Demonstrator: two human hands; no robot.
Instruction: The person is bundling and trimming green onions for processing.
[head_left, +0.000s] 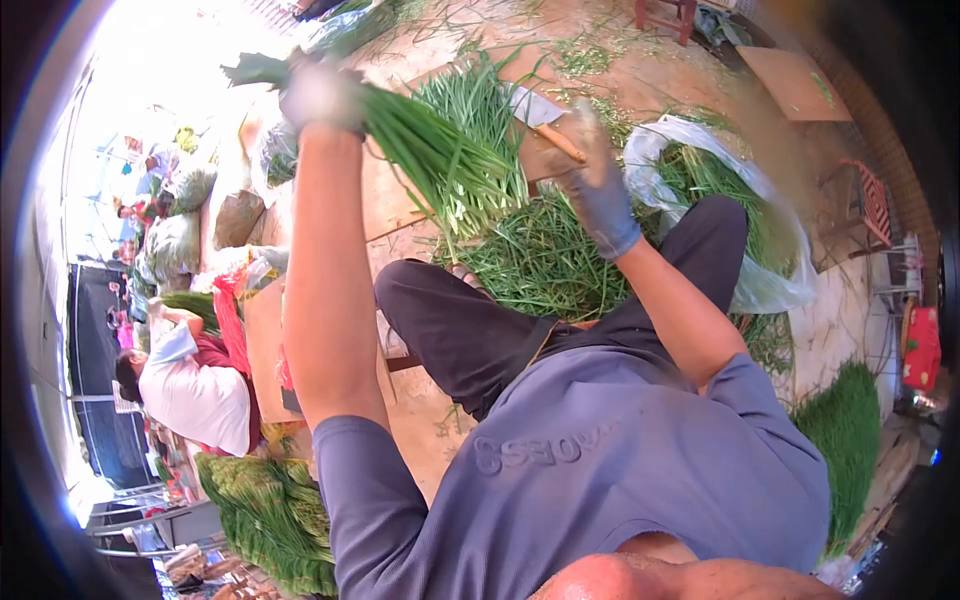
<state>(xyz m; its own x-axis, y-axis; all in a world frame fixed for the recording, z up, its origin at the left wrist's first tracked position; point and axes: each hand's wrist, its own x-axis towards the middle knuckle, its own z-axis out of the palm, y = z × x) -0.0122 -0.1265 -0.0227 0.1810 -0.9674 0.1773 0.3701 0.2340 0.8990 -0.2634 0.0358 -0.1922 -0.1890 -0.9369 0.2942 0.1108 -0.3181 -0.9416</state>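
My left hand, blurred by glare and motion, is closed around a bunch of green chives. The pale cut ends point down and to the right. My right hand wears a blue-grey glove. Between its thumb and fingers lies the orange handle of a cleaver, its broad blade pointing away from me. Fingertips there are smeared. More chives lie on a board beside the blade. A heap of loose green leaves sits between my knees.
A clear plastic bag with greens stands at my right. Stacked chives lie further right, others at lower left. A person in a white shirt sits at left. A striped stool stands far right; scraps litter the floor.
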